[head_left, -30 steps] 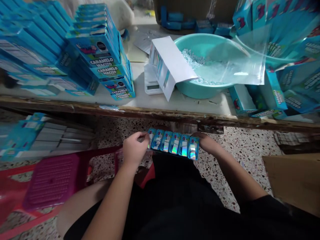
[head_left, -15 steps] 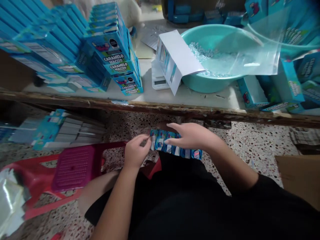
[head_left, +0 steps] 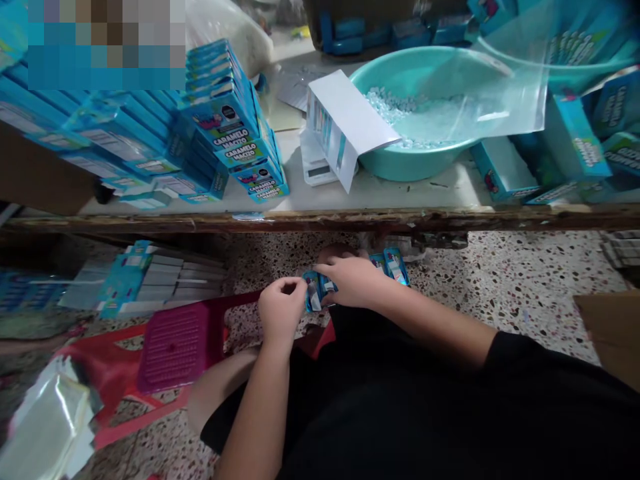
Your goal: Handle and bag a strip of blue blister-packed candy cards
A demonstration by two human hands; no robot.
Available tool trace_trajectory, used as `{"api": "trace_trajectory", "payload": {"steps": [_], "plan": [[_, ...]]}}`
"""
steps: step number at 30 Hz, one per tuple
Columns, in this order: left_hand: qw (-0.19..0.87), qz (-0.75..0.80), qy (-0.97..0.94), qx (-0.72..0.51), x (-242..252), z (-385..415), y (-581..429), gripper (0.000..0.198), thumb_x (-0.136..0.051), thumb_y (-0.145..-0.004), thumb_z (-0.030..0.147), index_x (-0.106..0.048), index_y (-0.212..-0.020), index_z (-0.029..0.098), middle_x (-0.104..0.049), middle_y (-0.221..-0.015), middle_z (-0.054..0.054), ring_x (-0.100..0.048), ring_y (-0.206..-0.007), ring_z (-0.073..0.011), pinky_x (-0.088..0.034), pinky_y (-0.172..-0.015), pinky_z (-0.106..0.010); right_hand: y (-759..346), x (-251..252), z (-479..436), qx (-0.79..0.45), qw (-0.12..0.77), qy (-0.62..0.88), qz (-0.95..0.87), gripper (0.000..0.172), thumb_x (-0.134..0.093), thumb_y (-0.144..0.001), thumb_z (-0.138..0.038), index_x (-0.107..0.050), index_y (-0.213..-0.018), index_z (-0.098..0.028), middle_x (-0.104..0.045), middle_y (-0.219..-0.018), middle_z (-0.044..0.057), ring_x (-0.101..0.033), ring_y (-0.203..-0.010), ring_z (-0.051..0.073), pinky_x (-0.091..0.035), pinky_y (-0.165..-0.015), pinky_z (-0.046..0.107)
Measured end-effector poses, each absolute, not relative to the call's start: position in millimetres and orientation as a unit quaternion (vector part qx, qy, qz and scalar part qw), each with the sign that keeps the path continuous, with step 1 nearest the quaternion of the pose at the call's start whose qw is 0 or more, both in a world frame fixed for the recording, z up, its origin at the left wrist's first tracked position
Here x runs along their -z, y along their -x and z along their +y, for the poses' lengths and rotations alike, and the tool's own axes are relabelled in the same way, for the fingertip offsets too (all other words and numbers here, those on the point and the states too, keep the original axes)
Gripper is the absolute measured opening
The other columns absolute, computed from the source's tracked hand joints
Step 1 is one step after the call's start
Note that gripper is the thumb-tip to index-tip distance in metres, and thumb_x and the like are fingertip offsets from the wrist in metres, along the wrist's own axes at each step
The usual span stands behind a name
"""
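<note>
Sliding leftward along the row of small blue packets since half a second ago, the right hand now lies across most of the strip, leaving only the two packets at its right end and a couple at its left end in view. That row sits low in front of the person's lap, below the worn wooden edge of the table and above the speckled floor. The right fingers are curled down over the packets, pressing on them, while the left hand is closed in a pinch, thumb against forefinger, at the strip's left end, touching the first packet. Just left of the hands stands a pink and red plastic stool, with flattened carton blanks lying on the floor beyond it. On the tabletop above, a teal basin holds pale loose pieces, a clear plastic bag draped over its rim, and an open white carton leans against its left side on a small scale. Stacks of blue boxes printed "CARAMELO MACIZO" rise on the left.
</note>
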State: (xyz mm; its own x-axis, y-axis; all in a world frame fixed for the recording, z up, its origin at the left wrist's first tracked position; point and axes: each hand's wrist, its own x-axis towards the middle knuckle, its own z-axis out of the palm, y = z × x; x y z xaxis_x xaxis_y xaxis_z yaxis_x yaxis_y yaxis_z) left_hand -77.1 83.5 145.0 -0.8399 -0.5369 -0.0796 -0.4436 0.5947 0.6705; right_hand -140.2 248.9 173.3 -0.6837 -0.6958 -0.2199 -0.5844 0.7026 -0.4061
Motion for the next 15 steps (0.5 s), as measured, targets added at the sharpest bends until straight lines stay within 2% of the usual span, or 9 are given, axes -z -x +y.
{"api": "trace_trajectory", "payload": {"steps": [4, 9, 15], "plan": [[0.070, -0.889, -0.277, 0.358, -149, 89, 69, 0.020, -0.064, -0.072, 0.034, -0.076, -0.077, 0.020, -0.075, -0.073, -0.002, -0.068, -0.070, -0.0202, -0.049, -0.066, -0.028, 134, -176, 250, 0.156, 0.145, 0.388, 0.897, 0.051, -0.076, -0.079, -0.043, -0.059, -0.123, -0.023, -0.060, -0.133, 0.009, -0.059, -0.112, 0.033, -0.046, -0.092, 0.051], [0.109, -0.871, -0.279, 0.390, -154, 96, 59, 0.021, -0.066, -0.074, 0.035, -0.077, -0.081, 0.019, -0.076, -0.076, -0.003, -0.069, -0.072, -0.0206, -0.052, -0.069, -0.029, 127, -178, 254, 0.154, 0.140, 0.408, 0.889, 0.041, -0.077, -0.078, -0.037, -0.059, -0.111, -0.020, -0.068, -0.114, 0.006, -0.062, -0.102, 0.029, -0.049, -0.078, 0.041], [0.170, -0.895, -0.236, 0.339, -152, 101, 57, 0.018, -0.065, -0.081, 0.033, -0.076, -0.084, 0.019, -0.076, -0.081, -0.005, -0.071, -0.076, -0.0210, -0.054, -0.072, -0.031, 106, -177, 245, 0.143, 0.113, 0.412, 0.893, 0.037, -0.071, -0.082, -0.031, -0.057, -0.115, -0.021, -0.067, -0.111, 0.007, -0.060, -0.099, 0.029, -0.046, -0.076, 0.041]]}}
